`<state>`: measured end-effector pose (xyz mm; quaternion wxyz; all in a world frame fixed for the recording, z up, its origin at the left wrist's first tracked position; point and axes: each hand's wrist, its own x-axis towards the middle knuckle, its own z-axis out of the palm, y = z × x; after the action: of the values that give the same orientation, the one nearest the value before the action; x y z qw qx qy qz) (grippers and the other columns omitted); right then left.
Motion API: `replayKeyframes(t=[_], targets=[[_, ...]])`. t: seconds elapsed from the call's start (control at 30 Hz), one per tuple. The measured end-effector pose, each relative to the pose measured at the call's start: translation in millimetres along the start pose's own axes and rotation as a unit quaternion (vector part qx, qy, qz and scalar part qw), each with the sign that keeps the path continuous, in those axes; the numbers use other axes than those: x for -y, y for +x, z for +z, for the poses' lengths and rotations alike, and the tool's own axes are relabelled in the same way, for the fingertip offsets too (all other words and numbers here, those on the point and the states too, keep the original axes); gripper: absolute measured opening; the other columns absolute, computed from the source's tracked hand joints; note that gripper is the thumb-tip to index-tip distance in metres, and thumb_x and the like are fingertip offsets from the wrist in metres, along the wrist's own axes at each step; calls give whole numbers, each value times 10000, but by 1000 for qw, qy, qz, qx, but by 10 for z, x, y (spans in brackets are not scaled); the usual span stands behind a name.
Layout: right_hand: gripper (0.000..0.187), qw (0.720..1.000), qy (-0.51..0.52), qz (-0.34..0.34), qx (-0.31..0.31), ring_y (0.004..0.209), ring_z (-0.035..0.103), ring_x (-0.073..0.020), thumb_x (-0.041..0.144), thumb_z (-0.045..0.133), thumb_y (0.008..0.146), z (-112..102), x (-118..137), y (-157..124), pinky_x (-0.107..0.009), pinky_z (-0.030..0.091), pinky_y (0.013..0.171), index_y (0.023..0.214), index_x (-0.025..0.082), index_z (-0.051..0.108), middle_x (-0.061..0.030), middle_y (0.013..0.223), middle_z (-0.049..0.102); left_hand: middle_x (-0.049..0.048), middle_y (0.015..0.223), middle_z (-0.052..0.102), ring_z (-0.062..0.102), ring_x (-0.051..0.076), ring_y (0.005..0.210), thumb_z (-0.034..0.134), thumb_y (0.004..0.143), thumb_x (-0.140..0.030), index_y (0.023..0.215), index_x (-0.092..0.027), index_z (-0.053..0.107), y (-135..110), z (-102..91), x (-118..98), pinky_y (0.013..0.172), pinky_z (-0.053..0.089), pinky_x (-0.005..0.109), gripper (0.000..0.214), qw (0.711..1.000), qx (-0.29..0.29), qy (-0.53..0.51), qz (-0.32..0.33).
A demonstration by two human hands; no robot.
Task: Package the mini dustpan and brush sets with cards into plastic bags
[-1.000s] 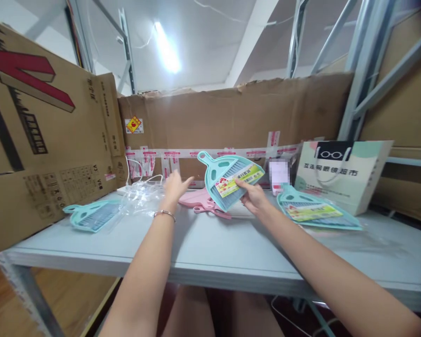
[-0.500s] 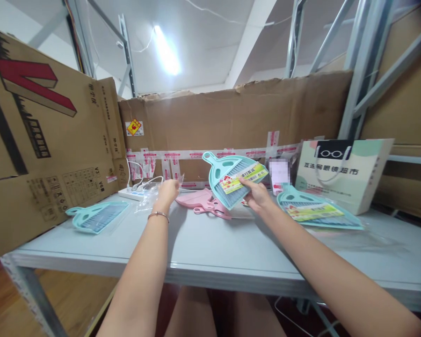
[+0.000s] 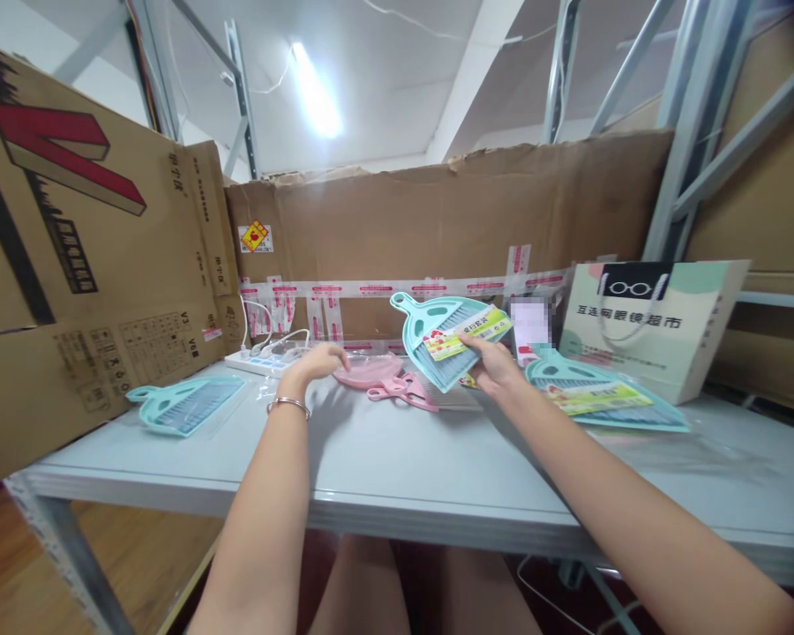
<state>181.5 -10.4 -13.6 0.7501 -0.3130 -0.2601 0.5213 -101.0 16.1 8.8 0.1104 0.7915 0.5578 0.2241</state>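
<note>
My right hand (image 3: 493,366) is shut on a teal mini dustpan-and-brush set (image 3: 446,339) with a green and yellow label, held tilted just above the grey table (image 3: 397,472). My left hand (image 3: 314,363), a bracelet on its wrist, hangs with curled fingers over clear plastic wrap (image 3: 271,375) at the back of the table, its fingertips close to a pink dustpan set (image 3: 387,377). Whether those fingers pinch the wrap I cannot make out.
A bagged teal set (image 3: 185,403) lies at the left, another labelled teal set (image 3: 602,399) at the right before a paper bag (image 3: 648,322). A white power strip (image 3: 258,360) sits at the back. Cardboard walls (image 3: 437,220) enclose the table.
My left hand moved left from the pink set, then bent down with its fingers curled over the plastic wrap. My right hand shifted the teal set slightly right and lower.
</note>
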Motion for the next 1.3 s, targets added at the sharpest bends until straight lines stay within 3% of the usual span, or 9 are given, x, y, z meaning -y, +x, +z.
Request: replayKeyframes(t=[0.1,0.2,0.3,0.53,0.67,0.9,1.07,1.17,1.3], targets=[[181,1000,-3,-3,8,651,660,-149,1,634,656,6,-11,-13,-286,578,636,772,138,609,-15,711,695,62,1035,651,570,195,984,433,681,-182,914,-163,638,37,79,-43,877,428,293,310,990,-141,5,-17],[195,999,-22,14,19,616,658,-152,3,634,653,0,-25,-11,-285,578,620,795,135,618,-15,684,693,89,1115,624,567,235,1000,587,652,-323,1010,-183,611,73,242,-93,842,438,315,385,993,-93,72,-8],[173,997,-54,44,27,576,655,-161,17,618,674,-20,-36,6,-301,579,609,807,127,624,-23,648,689,106,952,678,602,241,908,587,655,-193,808,-173,657,107,350,-114,803,432,314,170,988,-68,131,-33],[208,982,-141,98,81,602,673,-212,-2,642,632,-56,-73,-30,-328,575,597,822,82,637,-102,701,706,97,923,671,591,183,843,445,779,-171,819,-155,637,138,297,-179,735,428,269,197,973,-213,81,-21],[209,976,-168,99,102,641,680,-222,3,658,631,-20,-129,-108,-329,574,610,826,75,634,-125,759,711,50,761,658,568,150,705,474,792,-223,761,-160,628,137,416,-366,665,417,250,169,973,-226,7,55],[163,988,-83,108,66,655,677,-191,26,604,707,11,-202,-80,-310,569,651,864,65,624,-118,773,709,24,744,621,539,147,690,481,822,-244,862,-186,629,115,539,-568,668,410,257,164,960,-221,8,169],[150,991,-48,79,98,623,664,-169,29,641,675,76,-335,-119,-277,563,641,807,100,638,-65,726,706,39,861,608,557,146,759,473,849,-269,957,-210,643,40,596,-716,682,420,249,210,950,-214,18,228],[129,993,-16,73,88,615,657,-154,44,637,684,124,-409,-142,-268,563,653,780,129,639,-32,691,699,42,843,588,550,153,774,486,849,-289,906,-213,670,28,600,-750,680,423,255,207,948,-209,23,241],[159,995,29,39,85,725,667,-151,80,627,704,116,-423,-101,-266,562,714,844,154,637,-26,797,711,53,802,556,527,160,806,450,869,-275,907,-195,669,50,548,-710,740,429,275,237,934,-261,-7,244]])
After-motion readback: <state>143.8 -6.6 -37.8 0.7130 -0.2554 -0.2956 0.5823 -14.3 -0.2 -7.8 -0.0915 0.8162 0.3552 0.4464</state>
